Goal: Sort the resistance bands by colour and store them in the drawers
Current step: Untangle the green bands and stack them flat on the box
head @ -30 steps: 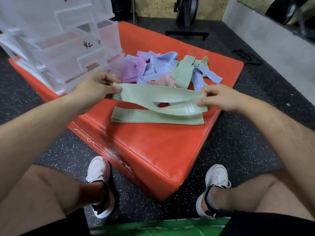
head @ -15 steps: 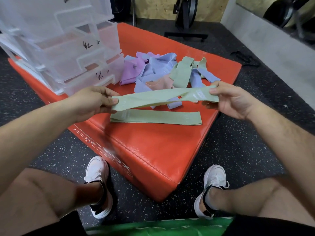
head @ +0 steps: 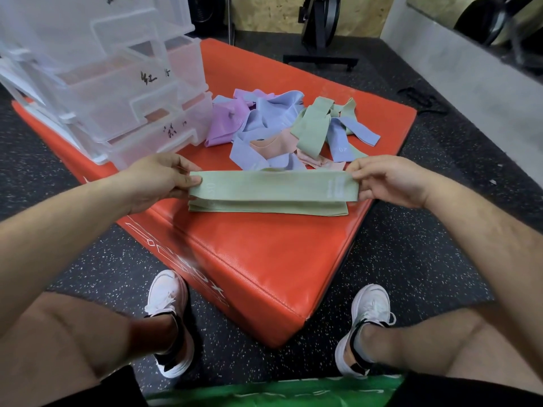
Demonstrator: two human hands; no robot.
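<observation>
Green band (head: 273,186), flattened into a double strip and stretched level between my two hands. My left hand (head: 158,179) pinches its left end between thumb and fingers, and my right hand (head: 390,180) pinches the right end in the same way. The hands are well apart and both clamped on the fabric. The long axis runs straight across from left to right, parallel to a second green band (head: 264,207) that lies flat on the orange padded box (head: 264,259) directly beneath. The held strip overlaps the far edge of the lower one, but whether the two touch I cannot tell.

Just beyond lies the unsorted heap of bands (head: 282,127) — lilac at the left, blue in the middle, peach in front, and more green at the right.

The clear drawer unit (head: 117,92) stands at the far left of the box, its drawers stepped forward with handwritten marks on their fronts. It is nearer my left hand, and the heap lies between it and my right.

In my judgement, the step in hand is laying this band squarely on its green partner. The axes already agree, so the move calls for little more than lowering both ends together. Sorting is at an early stage, and the drawers appear to hold nothing yet.
</observation>
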